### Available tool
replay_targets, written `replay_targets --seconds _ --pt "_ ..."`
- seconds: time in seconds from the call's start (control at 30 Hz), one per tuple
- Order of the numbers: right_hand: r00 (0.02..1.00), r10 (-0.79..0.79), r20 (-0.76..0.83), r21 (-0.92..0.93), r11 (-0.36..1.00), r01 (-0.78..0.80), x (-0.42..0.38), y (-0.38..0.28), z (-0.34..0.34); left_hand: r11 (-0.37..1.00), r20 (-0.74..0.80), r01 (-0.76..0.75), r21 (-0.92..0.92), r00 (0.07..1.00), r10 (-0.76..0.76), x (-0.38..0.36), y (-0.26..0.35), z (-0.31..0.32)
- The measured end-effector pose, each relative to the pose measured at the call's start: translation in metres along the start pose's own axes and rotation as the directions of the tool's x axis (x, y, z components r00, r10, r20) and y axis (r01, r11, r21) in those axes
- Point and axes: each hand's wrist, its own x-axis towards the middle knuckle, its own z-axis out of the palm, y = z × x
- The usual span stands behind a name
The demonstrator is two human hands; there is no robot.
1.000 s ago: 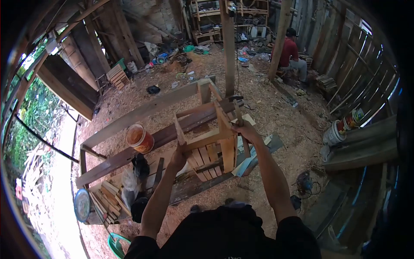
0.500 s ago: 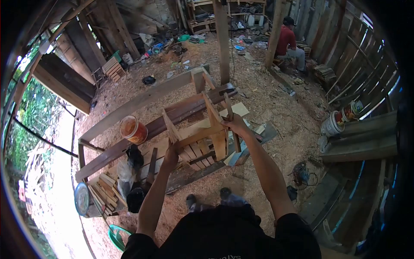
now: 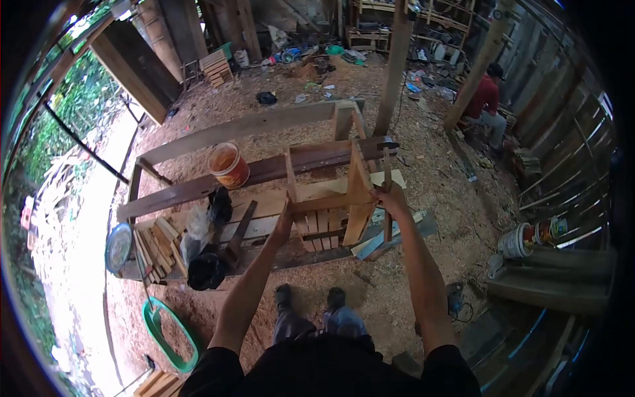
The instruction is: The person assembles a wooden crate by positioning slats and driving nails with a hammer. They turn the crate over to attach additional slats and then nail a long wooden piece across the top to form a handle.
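Camera view swung: the room behind now sits further right and higher in frame. Wooden frame [image 3: 324, 205] has rotated; its slats slanted before, now run close to vertical in view. Hammer [image 3: 388, 221] in the right hand [image 3: 393, 198] leaned in the last shot, now near straight up. Left hand [image 3: 284, 218] now has its fingers pointing up along the frame's side. Green plastic ring [image 3: 173, 337], cut off before, now shows whole. Wood pieces [image 3: 159, 384] have come into view below it. More of both shoes [image 3: 336, 298] and trouser legs [image 3: 344, 321] visible.
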Motion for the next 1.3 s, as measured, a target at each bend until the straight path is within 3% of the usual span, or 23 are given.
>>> replay_targets --seconds 0.1,0.2,0.23,0.27,0.33,0.37,0.4,0.47,0.5,0.57,0.67,0.7,0.77,0.83,0.87,0.9,0.97,1.03,1.1,1.13,1.17,1.23,1.3 --pt "0.997 -0.068 -0.045 -0.046 0.997 0.066 0.004 0.026 -0.002 1.0 -0.023 0.021 0.014 1.0 -0.021 -0.017 0.009 -0.001" --pt "0.981 -0.068 -0.184 -0.168 0.985 0.037 -0.031 0.013 -0.001 0.989 -0.081 0.019 0.144 0.997 -0.007 -0.031 -0.029 -0.032" --pt "0.959 -0.124 -0.254 -0.288 0.956 0.048 -0.038 0.029 -0.003 0.895 0.05 -0.137 0.424 0.99 0.128 -0.029 -0.098 -0.077" --pt "0.93 -0.191 -0.315 -0.403 0.914 0.051 -0.047 0.051 -0.008 0.706 0.18 -0.313 0.635 0.949 0.259 -0.028 -0.164 -0.121" --pt "0.907 -0.24 -0.347 -0.443 0.894 0.067 -0.09 0.073 -0.005 0.699 0.062 0.015 0.715 0.994 -0.084 -0.095 -0.142 -0.13" --pt "0.908 -0.185 -0.377 -0.519 0.854 -0.041 -0.119 0.072 0.002 0.551 0.085 -0.058 0.832 0.996 -0.025 -0.142 -0.14 -0.139" --pt "0.868 -0.147 -0.474 -0.382 0.923 -0.052 -0.147 0.084 0.017 0.657 -0.011 0.131 0.742 0.983 -0.184 -0.184 -0.11 -0.138" --pt "0.853 0.059 -0.519 -0.325 0.909 -0.26 -0.199 0.113 0.04 0.538 -0.012 0.05 0.842 0.997 -0.075 -0.252 -0.256 -0.228" --pt "0.827 0.162 -0.539 -0.292 0.885 -0.363 -0.226 0.132 0.052 0.682 -0.144 0.303 0.666 0.949 -0.281 -0.293 -0.259 -0.25" --pt "0.75 0.427 -0.505 -0.135 0.819 -0.557 -0.276 0.172 0.077 0.701 -0.31 0.544 0.461 0.839 -0.447 -0.367 -0.277 -0.297" --pt "0.509 0.752 -0.418 0.024 0.57 -0.822 -0.316 0.18 0.135 0.679 -0.479 0.727 -0.102 0.563 -0.674 -0.469 -0.292 -0.35" --pt "0.528 0.766 -0.368 0.055 0.584 -0.81 -0.325 0.19 0.151 0.529 -0.485 0.677 -0.512 0.28 -0.829 -0.5 -0.287 -0.355" --pt "0.561 0.793 -0.238 0.11 0.596 -0.795 -0.332 0.212 0.19 0.551 -0.608 0.779 -0.301 0.288 -0.74 -0.537 -0.283 -0.375" --pt "0.598 0.786 -0.156 -0.002 0.605 -0.796 -0.328 0.185 0.244 0.625 -0.672 0.767 -0.147 0.386 -0.632 -0.561 -0.274 -0.39" --pt "0.611 0.782 -0.122 -0.042 0.611 -0.791 -0.324 0.171 0.271 0.639 -0.704 0.755 -0.15 0.372 -0.605 -0.566 -0.269 -0.396" --pt "0.579 0.815 0.01 -0.426 0.528 -0.735 -0.31 0.167 0.287 0.651 -0.729 0.745 -0.143 0.366 -0.579 -0.567 -0.262 -0.401" --pt "0.597 0.802 0.018 -0.677 0.45 -0.583 -0.287 0.172 0.32 0.609 -0.7 0.789 -0.073 0.395 -0.595 -0.564 -0.242 -0.412" --pt "0.748 0.647 0.145 -0.816 0.506 -0.279 -0.252 0.249 0.348 0.641 -0.72 0.768 -0.002 0.444 -0.533 -0.553 -0.259 -0.431" --pt "0.866 0.421 0.27 -0.824 0.566 -0.018 -0.261 0.121 0.412 0.674 -0.728 0.737 0.044 0.486 -0.484 -0.544 -0.265 -0.44" --pt "0.852 0.396 0.344 -0.777 0.629 0.022 -0.255 0.094 0.441 0.695 -0.728 0.717 0.056 0.505 -0.463 -0.528 -0.256 -0.442" --pt "0.834 0.368 0.412 -0.724 0.687 0.054 -0.247 0.08 0.462 0.711 -0.701 0.702 0.042 0.528 -0.479 -0.513 -0.238 -0.444" --pt "0.81 0.297 0.506 -0.624 0.774 0.107 -0.213 0.119 0.501 0.767 -0.665 0.641 -0.023 0.563 -0.491 -0.485 -0.211 -0.445" --pt "0.804 0.289 0.52 -0.617 0.778 0.119 -0.198 0.087 0.551 0.837 -0.658 0.533 -0.12 0.589 -0.47 -0.454 -0.197 -0.452"
